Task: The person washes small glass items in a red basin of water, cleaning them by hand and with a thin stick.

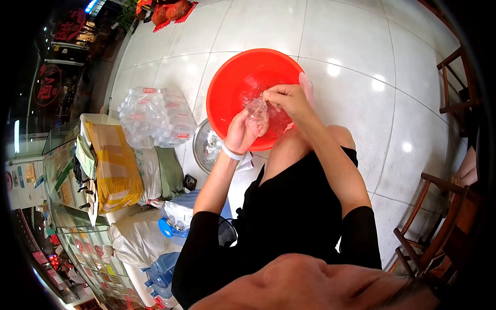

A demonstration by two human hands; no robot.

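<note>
Over the red basin (227, 77), my left hand (243, 133) holds a small clear, rounded see-through piece (257, 109) between thumb and fingers. It looks like a little cup, but its exact kind is hard to make out. My right hand (289, 101) is closed in a pinch by the upper edge of the clear piece; whatever is between those fingertips is too small to name. More shiny clear bits lie in the basin below, partly hidden by my hands. A pink cloth or bag (306, 88) hangs over the basin's right rim.
A metal bowl (199, 150) stands left of the basin, partly under my left forearm. Beyond it are wrapped packs of bottles (150, 116), a taped carton (111, 168), sacks (168, 173) and a blue-capped water jug (166, 227). Wooden chairs (434, 227) stand at right.
</note>
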